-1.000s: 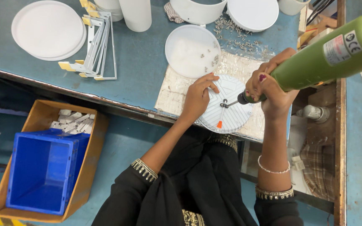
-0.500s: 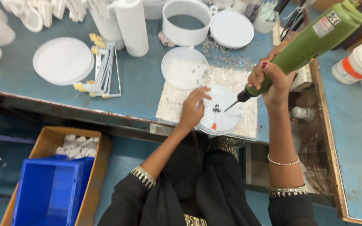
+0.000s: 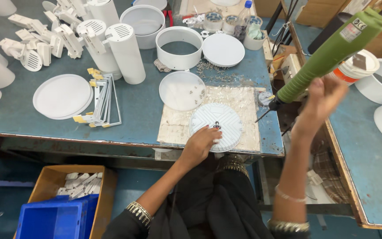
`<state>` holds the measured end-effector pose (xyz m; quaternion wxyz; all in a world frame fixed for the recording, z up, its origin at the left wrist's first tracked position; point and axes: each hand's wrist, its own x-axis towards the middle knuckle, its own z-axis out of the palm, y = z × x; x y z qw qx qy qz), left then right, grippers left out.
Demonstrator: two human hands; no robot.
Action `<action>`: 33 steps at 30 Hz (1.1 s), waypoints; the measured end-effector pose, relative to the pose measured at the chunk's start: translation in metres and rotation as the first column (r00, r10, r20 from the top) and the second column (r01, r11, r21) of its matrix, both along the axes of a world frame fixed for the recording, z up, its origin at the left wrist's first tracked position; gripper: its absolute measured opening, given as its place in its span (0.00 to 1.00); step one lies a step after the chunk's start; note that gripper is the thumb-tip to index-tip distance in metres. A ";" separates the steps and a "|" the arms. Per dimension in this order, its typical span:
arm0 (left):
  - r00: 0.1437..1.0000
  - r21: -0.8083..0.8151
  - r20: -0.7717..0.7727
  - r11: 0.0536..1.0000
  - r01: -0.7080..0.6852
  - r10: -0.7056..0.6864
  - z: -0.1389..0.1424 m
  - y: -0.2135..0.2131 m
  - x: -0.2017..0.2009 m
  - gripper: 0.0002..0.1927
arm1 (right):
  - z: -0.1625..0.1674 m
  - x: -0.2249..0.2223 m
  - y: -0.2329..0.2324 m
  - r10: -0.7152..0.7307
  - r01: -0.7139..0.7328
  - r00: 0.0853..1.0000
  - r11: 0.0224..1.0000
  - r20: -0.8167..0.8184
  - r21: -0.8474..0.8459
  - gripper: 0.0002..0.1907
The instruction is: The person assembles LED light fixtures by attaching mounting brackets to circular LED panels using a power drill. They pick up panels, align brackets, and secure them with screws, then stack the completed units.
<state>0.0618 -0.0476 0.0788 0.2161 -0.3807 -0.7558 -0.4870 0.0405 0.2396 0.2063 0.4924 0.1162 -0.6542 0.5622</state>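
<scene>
So the big blue-green workbench [image 3: 147,110] carries everything; on its near edge there's a pale mat [image 3: 173,126], and on that lies the round white ribbed disc [image 3: 222,121], flat, with a little dark fitting [image 3: 217,125] at its centre; just behind it, up and to the left, sits a shallow white dish with a few screws in it [image 3: 182,90].

The green electric screwdriver [image 3: 328,55] is the next biggest thing; the right hand [image 3: 319,99] is clenched around its lower grip, holding it up off the bench to the right of the disc; its long axis runs diagonally, butt up-right, bit [image 3: 263,116] pointing down-left toward the disc but clearly apart from it, hanging near the mat's right edge.

The left hand [image 3: 202,141] is way nearer; fingers spread flat, pressing on the disc's near rim, not gripping around anything; the centre fitting is just beyond its fingertips [image 3: 208,129].
</scene>
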 end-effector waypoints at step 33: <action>0.506 0.014 0.830 0.898 -0.440 0.235 -0.044 -0.011 -0.064 0.36 | -0.160 -0.004 -0.070 -0.112 0.077 0.769 0.994 0.630 0.084 0.04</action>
